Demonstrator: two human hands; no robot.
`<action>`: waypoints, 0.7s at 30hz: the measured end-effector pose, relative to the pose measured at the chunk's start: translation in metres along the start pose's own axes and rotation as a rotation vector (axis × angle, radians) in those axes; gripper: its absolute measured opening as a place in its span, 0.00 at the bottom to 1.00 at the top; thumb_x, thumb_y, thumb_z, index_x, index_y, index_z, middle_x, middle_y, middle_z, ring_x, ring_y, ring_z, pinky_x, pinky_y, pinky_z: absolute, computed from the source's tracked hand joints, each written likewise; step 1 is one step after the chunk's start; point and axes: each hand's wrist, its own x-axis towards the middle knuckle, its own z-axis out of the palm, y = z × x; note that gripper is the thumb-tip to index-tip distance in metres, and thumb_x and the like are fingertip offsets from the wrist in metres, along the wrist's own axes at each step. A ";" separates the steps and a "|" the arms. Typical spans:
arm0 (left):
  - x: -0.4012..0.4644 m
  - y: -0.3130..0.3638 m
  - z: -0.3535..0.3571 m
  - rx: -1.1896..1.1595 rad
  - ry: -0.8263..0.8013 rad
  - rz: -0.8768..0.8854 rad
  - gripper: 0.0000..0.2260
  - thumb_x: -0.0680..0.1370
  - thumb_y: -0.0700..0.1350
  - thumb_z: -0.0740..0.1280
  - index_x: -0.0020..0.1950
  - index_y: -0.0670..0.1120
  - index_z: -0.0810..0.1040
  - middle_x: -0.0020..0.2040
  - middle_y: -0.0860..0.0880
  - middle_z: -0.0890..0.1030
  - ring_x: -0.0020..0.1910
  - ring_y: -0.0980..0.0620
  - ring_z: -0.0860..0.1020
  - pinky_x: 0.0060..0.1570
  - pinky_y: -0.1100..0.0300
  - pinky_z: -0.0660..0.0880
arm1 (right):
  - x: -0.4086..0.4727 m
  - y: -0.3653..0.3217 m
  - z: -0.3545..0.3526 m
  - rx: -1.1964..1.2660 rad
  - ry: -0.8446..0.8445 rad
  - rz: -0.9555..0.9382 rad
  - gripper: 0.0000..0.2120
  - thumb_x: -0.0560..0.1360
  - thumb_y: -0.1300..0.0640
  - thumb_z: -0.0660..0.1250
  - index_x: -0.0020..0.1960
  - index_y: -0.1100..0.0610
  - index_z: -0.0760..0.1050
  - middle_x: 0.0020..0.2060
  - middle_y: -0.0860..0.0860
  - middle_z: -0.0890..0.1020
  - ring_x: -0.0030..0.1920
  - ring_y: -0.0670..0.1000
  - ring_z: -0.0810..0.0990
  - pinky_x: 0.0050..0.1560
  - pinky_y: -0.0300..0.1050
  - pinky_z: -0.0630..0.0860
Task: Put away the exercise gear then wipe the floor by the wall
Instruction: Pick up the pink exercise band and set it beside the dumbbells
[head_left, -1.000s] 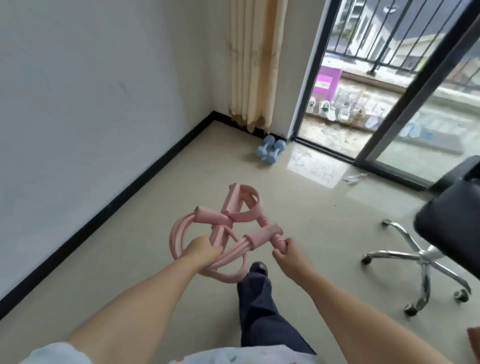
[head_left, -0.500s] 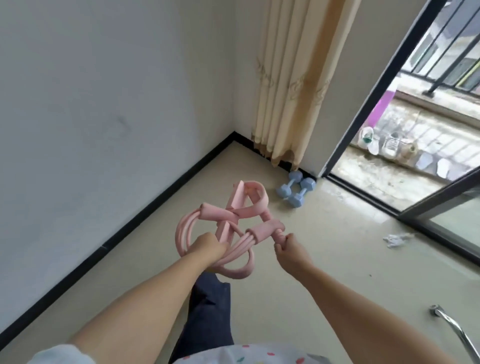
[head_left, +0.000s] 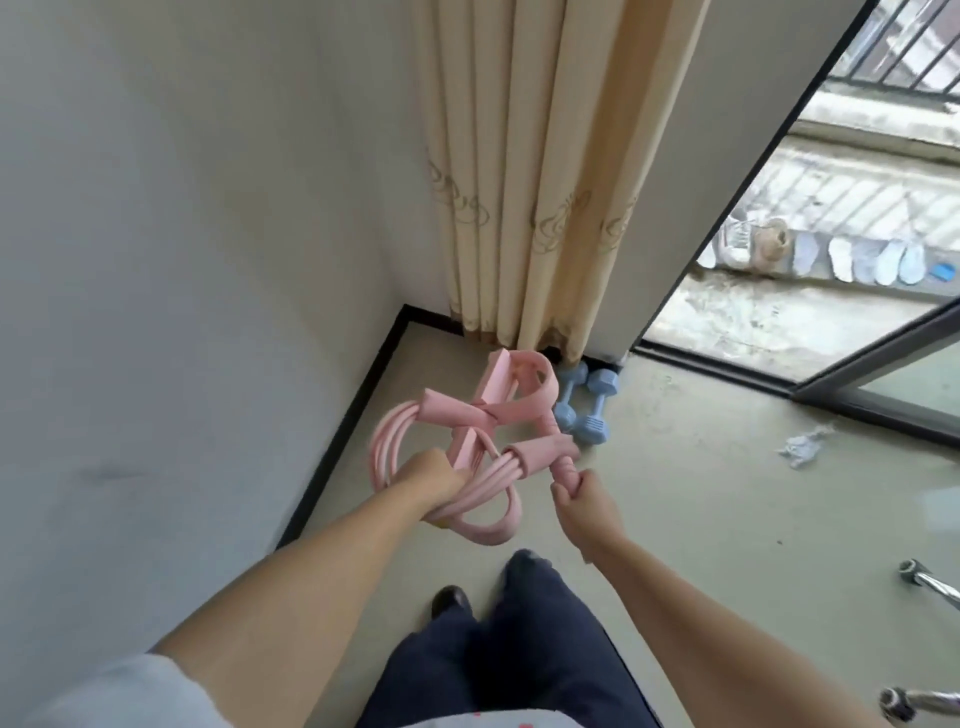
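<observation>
I hold a pink resistance band (head_left: 483, 415) with foam handles and looped tubes in front of me, above the floor. My left hand (head_left: 428, 475) grips the bundle of pink tubes at its left side. My right hand (head_left: 584, 491) grips the end of one foam handle. Two light blue dumbbells (head_left: 584, 402) lie on the floor in the corner, just beyond the band, at the foot of the beige curtain (head_left: 540, 171).
The white wall (head_left: 182, 234) with a black baseboard runs along the left. A crumpled tissue (head_left: 802, 448) lies on the floor to the right. Chrome chair legs (head_left: 930, 584) poke in at lower right. An open sliding door (head_left: 878, 358) leads to a balcony.
I have walked closer to the corner; the dumbbells and curtain are nearer. Both hands keep the same hold on the pink band.
</observation>
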 end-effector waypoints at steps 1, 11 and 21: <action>0.018 0.006 -0.006 0.008 -0.024 -0.002 0.15 0.80 0.53 0.56 0.43 0.45 0.75 0.38 0.48 0.77 0.40 0.48 0.77 0.44 0.57 0.71 | 0.015 -0.005 -0.001 0.014 0.000 0.024 0.08 0.79 0.53 0.56 0.49 0.57 0.65 0.36 0.48 0.71 0.33 0.47 0.71 0.28 0.41 0.65; 0.262 0.034 -0.014 -0.070 -0.228 -0.104 0.12 0.78 0.49 0.60 0.55 0.45 0.77 0.48 0.46 0.82 0.48 0.47 0.80 0.49 0.56 0.75 | 0.227 -0.014 0.057 0.289 -0.058 0.301 0.17 0.79 0.42 0.55 0.43 0.56 0.66 0.37 0.51 0.74 0.33 0.49 0.69 0.34 0.43 0.67; 0.576 0.020 0.097 -0.101 -0.249 -0.075 0.14 0.76 0.52 0.63 0.55 0.46 0.80 0.49 0.44 0.83 0.49 0.44 0.81 0.53 0.54 0.77 | 0.494 0.076 0.199 0.416 -0.141 0.505 0.18 0.81 0.42 0.50 0.56 0.56 0.67 0.37 0.51 0.69 0.30 0.48 0.64 0.16 0.29 0.60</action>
